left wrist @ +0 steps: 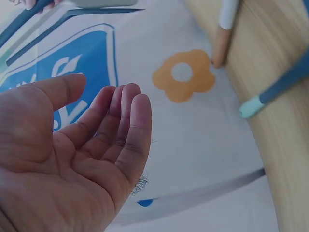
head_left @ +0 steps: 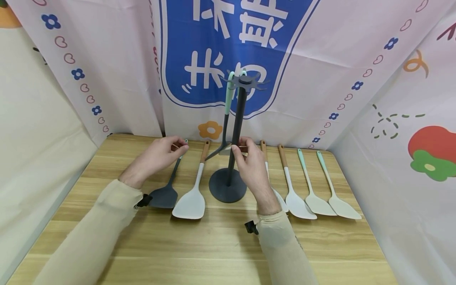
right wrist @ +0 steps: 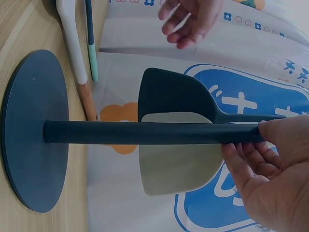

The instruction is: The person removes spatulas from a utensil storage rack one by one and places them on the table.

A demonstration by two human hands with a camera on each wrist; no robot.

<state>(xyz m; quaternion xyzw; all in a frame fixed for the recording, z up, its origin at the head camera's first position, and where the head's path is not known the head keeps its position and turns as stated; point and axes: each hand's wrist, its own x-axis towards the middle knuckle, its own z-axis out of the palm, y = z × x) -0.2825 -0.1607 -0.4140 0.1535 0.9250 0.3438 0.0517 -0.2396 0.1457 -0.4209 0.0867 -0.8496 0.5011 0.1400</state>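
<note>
My right hand [head_left: 252, 168] grips the upright pole of a dark utensil stand [head_left: 238, 118], thumb on one side and fingers on the other. Two spatulas hang from the stand's hooked top: a dark grey spatula [right wrist: 171, 94] and a pale spatula [right wrist: 169, 166] partly behind the pole. My left hand [head_left: 160, 154] hovers above the handle of a dark grey spatula [head_left: 164, 196] lying on the table. Its fingers are loosely bent around nothing, as the left wrist view shows. Beside that spatula lies a white spatula with a wooden-coloured handle [head_left: 190, 204].
Right of the stand lie two white spatulas with wooden-coloured handles, one [head_left: 299, 205] plain to see, the other [head_left: 281, 201] partly behind my right wrist. Farther right are two pale spatulas [head_left: 320, 205] with mint handles. A printed cloth [head_left: 320, 71] hangs behind the wooden table [head_left: 199, 249].
</note>
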